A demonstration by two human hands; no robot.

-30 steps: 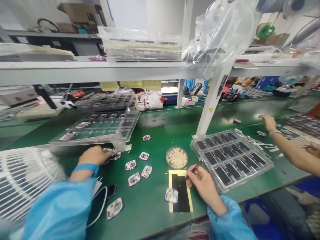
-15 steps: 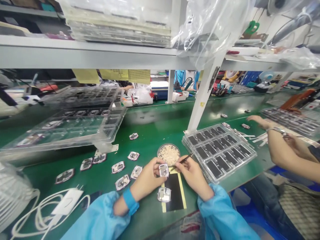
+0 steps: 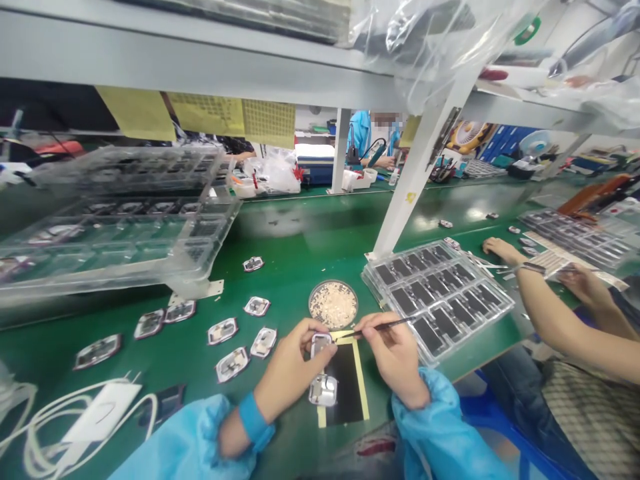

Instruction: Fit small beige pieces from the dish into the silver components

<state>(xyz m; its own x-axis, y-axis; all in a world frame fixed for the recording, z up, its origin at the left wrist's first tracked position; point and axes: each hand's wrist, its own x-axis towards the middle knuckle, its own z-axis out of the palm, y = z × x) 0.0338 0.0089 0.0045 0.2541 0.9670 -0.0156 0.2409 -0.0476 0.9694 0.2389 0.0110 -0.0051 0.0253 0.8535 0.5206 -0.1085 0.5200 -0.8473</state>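
My left hand point(image 3: 290, 367) pinches a small silver metal part point(image 3: 319, 345) above a black mat with a yellow border point(image 3: 350, 393). My right hand point(image 3: 395, 353) is closed on thin tweezers point(image 3: 385, 325), whose tip points left toward the held part. A second silver part point(image 3: 323, 391) lies on the mat just below my left hand. A round dish of pale small pieces point(image 3: 333, 304) sits right behind both hands. Both forearms wear light blue sleeves.
Several more silver parts point(image 3: 223, 331) lie on the green bench to the left. A clear tray with dark rectangles point(image 3: 440, 293) sits at right, stacked clear trays point(image 3: 115, 220) at left, white cables point(image 3: 75, 420) at lower left. Another person's arms point(image 3: 555, 313) work at far right.
My left hand came in from the far left with a silver part and met the right hand over the mat. The tweezers tip moved close to the part. The camera view shifted downward.
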